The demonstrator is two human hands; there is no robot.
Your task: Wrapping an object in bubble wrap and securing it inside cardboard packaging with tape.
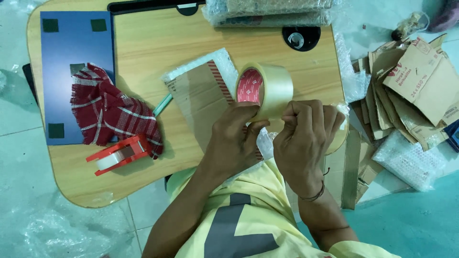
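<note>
A wide roll of clear packing tape (272,88) with a red core is held upright over the small wooden table (158,43). My left hand (236,141) grips the roll from below, thumb against its rim. My right hand (303,136) pinches at the roll's outer edge with its fingertips. Under the roll lies a flat brown cardboard piece (198,102) on a bubble-wrap sheet (217,59).
A red tape dispenser (119,154) lies at the table's near left, beside a red checked cloth (107,110) on a blue mat (71,52). Wrapped bundles (267,12) sit at the far edge. Flattened cardboard boxes (411,88) and bubble wrap (406,160) lie on the floor to the right.
</note>
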